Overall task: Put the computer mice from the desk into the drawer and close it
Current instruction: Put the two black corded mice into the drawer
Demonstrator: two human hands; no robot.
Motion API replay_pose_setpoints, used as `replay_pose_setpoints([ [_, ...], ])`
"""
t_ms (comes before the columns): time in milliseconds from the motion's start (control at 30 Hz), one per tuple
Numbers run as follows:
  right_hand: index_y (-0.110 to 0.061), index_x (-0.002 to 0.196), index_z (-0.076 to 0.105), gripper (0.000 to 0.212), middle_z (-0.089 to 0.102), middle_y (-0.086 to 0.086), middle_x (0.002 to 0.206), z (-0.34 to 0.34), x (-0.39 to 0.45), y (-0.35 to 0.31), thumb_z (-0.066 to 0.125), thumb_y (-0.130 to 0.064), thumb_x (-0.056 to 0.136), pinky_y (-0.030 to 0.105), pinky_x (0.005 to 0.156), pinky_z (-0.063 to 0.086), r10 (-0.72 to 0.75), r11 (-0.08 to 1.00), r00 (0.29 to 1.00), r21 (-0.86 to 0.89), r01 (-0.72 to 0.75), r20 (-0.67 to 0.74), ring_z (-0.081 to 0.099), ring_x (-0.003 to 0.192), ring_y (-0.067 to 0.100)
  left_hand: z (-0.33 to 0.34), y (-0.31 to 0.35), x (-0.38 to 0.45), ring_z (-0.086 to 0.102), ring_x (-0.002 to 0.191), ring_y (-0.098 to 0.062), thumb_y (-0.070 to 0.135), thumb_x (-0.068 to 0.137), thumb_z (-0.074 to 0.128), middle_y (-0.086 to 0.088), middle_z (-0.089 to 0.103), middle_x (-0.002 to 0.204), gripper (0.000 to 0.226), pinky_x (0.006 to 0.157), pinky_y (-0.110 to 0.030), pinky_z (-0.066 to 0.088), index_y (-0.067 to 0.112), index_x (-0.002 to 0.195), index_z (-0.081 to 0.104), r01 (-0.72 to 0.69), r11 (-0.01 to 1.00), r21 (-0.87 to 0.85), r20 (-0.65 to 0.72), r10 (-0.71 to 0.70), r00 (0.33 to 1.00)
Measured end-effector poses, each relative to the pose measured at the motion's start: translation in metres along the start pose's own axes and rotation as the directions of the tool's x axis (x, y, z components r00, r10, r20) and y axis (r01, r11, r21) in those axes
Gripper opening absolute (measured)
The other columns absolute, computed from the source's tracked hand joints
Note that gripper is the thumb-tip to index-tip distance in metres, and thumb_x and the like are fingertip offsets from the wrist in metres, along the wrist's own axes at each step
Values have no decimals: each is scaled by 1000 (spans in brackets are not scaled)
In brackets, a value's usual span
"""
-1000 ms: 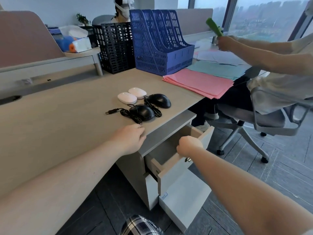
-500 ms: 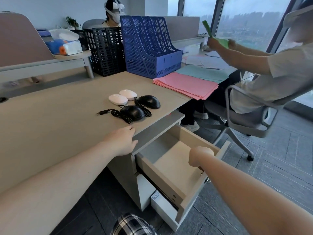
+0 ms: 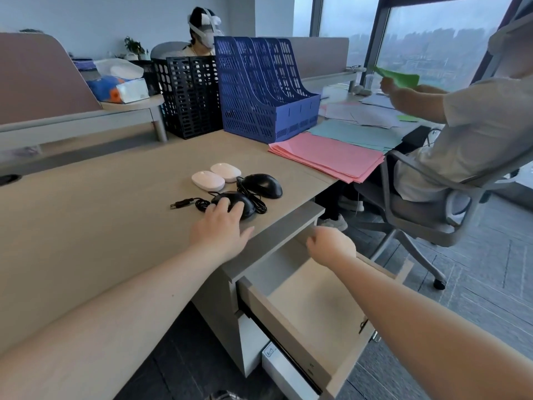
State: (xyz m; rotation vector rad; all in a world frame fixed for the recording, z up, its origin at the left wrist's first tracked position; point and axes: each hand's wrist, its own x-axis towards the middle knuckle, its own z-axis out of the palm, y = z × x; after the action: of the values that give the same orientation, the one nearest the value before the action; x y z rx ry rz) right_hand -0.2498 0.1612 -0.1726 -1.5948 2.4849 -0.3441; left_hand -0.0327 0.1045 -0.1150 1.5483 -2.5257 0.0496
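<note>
Two white mice (image 3: 208, 180) (image 3: 225, 172) and two black corded mice lie near the desk's (image 3: 86, 226) front edge. My left hand (image 3: 220, 229) lies flat on the desk with spread fingers, its fingertips on the nearer black mouse (image 3: 245, 204). The farther black mouse (image 3: 262, 185) sits just behind it, cables tangled between them, a USB plug (image 3: 180, 204) to the left. Below the desk edge, the top drawer (image 3: 305, 307) is pulled far out and nothing lies in it. My right hand (image 3: 331, 245) hovers over the drawer's back part, fingers loosely curled, holding nothing.
A blue file rack (image 3: 259, 90) and a black mesh one (image 3: 187, 93) stand at the back. Pink papers (image 3: 328, 157) lie right of the mice. A seated person on a swivel chair (image 3: 432, 220) is close to the drawer's right. Another person sits behind the racks.
The drawer went from partly open to fully out. My right hand let go of its front and rose over the drawer. My left hand slid forward from the desk edge onto the nearer black mouse.
</note>
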Motion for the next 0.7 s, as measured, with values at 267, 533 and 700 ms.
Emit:
replay_pose_setpoints([
  [267,-32,139,40,52,52,2,135,-21,48,-63,46,-49,90,45,104,37,-175,962,951,164,221,-255,41,131,28,13,-7,47,-9,141,-51,93,57,41,-3,-15,160,113,111,-60,23,43,148,-3,215,970,-113,266,-179,947],
  [533,-47,147,13,77,20,6,158,-13,93,-100,57,-47,82,56,116,20,-276,946,961,174,272,2,13,147,32,16,-22,76,42,125,-42,53,72,57,-8,24,148,67,97,-47,45,31,132,38,109,990,-92,228,-86,970],
  [700,-42,139,34,64,31,9,146,-18,97,-113,58,-40,80,45,101,40,-209,970,978,131,206,10,39,126,37,9,-22,77,53,101,-38,34,74,62,-9,37,120,40,79,-42,50,23,109,46,126,988,-90,195,-107,975],
])
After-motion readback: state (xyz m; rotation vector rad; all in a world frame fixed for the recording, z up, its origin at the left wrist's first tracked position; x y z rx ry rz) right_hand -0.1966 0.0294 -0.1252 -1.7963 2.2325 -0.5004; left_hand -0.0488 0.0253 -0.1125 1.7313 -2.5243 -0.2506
